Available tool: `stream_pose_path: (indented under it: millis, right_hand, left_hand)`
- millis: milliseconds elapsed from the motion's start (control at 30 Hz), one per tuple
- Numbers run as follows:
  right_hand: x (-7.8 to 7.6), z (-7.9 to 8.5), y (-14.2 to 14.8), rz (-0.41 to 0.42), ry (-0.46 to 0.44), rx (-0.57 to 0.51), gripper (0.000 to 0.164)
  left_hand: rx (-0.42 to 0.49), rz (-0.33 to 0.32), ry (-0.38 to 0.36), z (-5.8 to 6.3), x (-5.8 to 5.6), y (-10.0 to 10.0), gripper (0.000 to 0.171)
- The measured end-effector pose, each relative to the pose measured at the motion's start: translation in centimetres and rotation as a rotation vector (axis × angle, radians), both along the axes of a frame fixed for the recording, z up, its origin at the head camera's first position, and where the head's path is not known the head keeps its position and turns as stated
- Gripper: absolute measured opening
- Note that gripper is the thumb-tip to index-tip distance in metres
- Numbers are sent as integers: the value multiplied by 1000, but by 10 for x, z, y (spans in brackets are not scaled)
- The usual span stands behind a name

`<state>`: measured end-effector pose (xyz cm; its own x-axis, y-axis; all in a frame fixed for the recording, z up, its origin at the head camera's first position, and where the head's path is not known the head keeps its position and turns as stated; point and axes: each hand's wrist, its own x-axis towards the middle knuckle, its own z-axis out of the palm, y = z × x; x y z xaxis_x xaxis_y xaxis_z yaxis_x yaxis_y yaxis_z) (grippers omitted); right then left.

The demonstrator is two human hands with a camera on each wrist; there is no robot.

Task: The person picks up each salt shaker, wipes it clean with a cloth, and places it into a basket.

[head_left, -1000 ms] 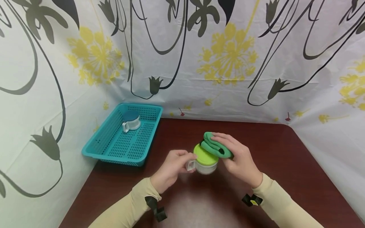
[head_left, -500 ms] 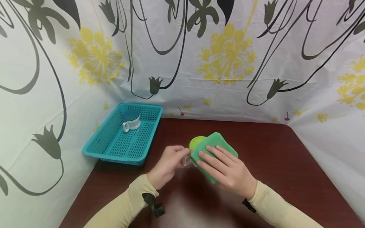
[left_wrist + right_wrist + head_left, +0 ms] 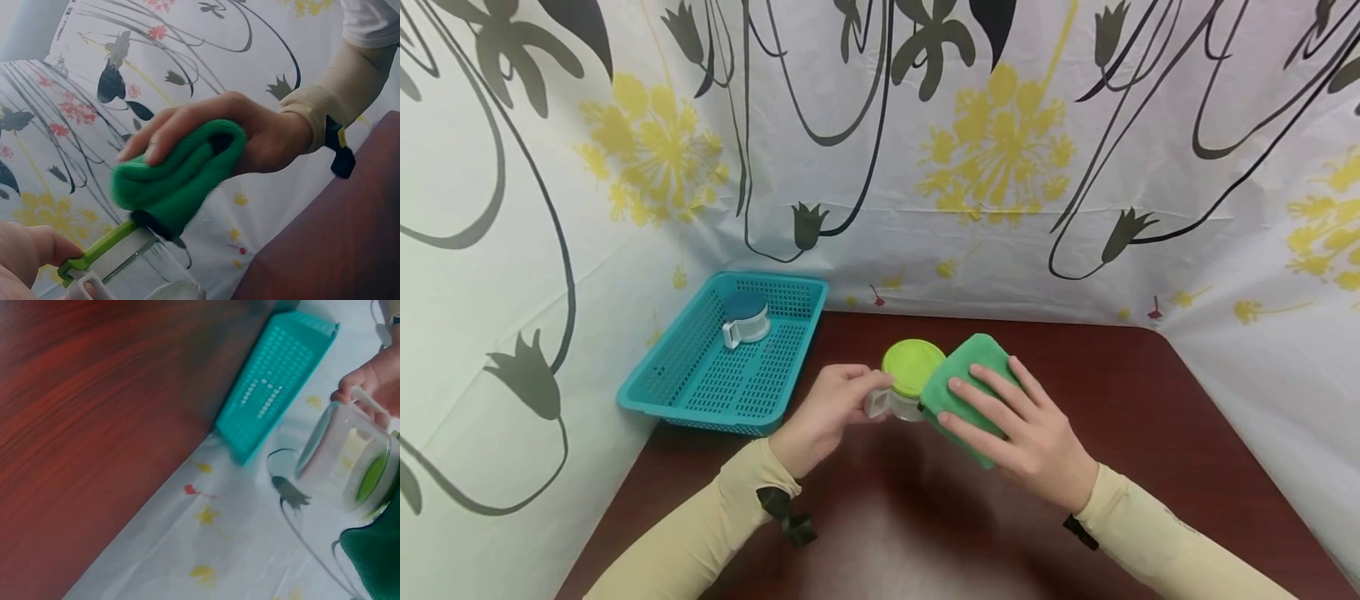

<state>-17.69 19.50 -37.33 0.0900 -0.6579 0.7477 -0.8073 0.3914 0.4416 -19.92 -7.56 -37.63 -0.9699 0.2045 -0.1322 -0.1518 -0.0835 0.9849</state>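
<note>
My left hand [image 3: 827, 408] pinches the handle of a clear jar [image 3: 904, 406] with a lime-green lid [image 3: 913, 367], held up over the table. Under my right hand [image 3: 1033, 442] is a folded green cloth [image 3: 958, 379]; the fingers spread across its top, and the thumb is hidden. At the jar's right side, the cloth covers part of the rim in the head view. From the left wrist, the dark-edged cloth [image 3: 181, 178] appears at the far edge of the lid [image 3: 103, 247]. The tilted jar's transparent body [image 3: 344, 456] shows in the right wrist view.
A turquoise perforated basket [image 3: 700, 408] stands at the table's back left. Inside it lies another handled container with a blue lid [image 3: 745, 305]. The dark red-brown table [image 3: 1150, 467] meets a patterned white curtain [image 3: 880, 167] at the back and sides.
The cloth has passed from the lid's far right edge across its near side to the jar's right, uncovering the lid again. Jar and left hand have shifted left and slightly away.
</note>
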Motion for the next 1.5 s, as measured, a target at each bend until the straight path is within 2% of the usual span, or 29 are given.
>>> stream_pose_path:
  millis: [333,567,833,1033,1167,1367,1500]
  right_hand:
    - [-8,-17,42,-102,-95,55,40]
    - [-21,-29,71,-138,-177,65,47]
    - [-32,-44,106,-198,-287,95,52]
    - [-40,-55,132,-266,-337,95,62]
    - [-47,-61,148,-328,-383,112,74]
    - [-55,-73,176,-436,-471,164,78]
    - [-59,-80,195,-486,-514,160,80]
  left_hand:
    - [-39,116,-41,16,-26,-38,35]
    - [-45,136,-41,21,-46,-67,41]
    - [-38,158,-84,23,-72,-110,55]
    - [-41,219,-95,18,-89,-133,53]
    - [-53,253,-99,10,-100,-147,55]
    - [-99,286,-115,-5,-116,-163,59]
    - [-121,291,-123,-13,-125,-170,61]
